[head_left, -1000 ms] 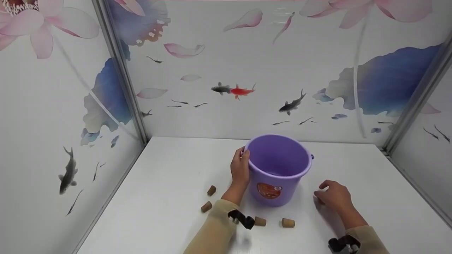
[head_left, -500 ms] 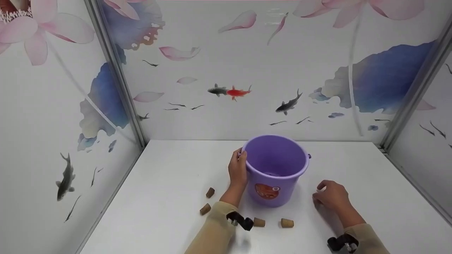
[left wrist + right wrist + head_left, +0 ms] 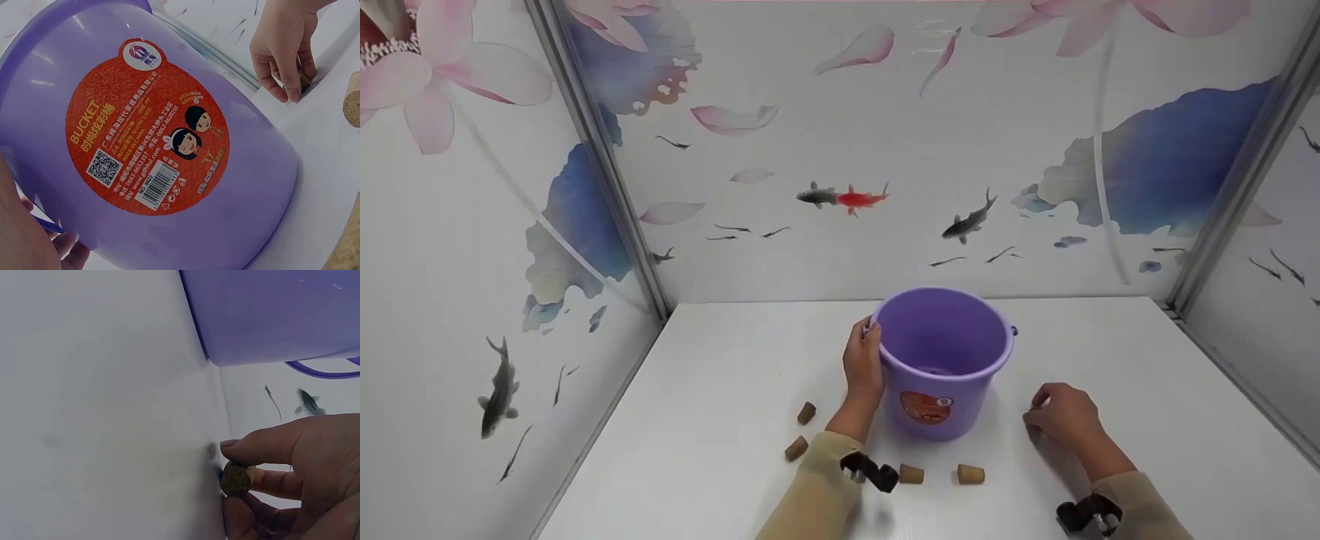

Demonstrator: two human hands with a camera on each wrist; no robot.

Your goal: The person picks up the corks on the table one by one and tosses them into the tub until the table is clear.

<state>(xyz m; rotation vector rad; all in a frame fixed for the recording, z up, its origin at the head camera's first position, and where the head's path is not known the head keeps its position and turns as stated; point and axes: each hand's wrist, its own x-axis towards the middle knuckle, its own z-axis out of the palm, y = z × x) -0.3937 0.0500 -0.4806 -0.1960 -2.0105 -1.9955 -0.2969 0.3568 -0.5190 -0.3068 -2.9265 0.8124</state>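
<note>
A purple plastic bucket [image 3: 937, 409] with a red round label stands upright on the white table. My left hand [image 3: 864, 364] grips its left side near the rim, thumb toward the front; in the left wrist view its fingers [image 3: 73, 256] curl at the bucket's wall. To the right of the bucket, my right hand [image 3: 1066, 414] is low over the table. The right wrist view shows it pinching a cork stopper [image 3: 237, 479] between thumb and fingers, right at the table surface. In the head view that cork is mostly hidden by the hand.
Two corks lie left of my left forearm, one cork [image 3: 807, 412] behind the other cork [image 3: 796, 448]. In front of the bucket are another cork [image 3: 912, 474] and a further cork [image 3: 971, 474]. White panels printed with fish and lotus enclose the table [image 3: 720, 390] at the back and sides.
The head view has shifted slightly. Both hands keep their places: the left on the bucket, the right low beside it with the cork.
</note>
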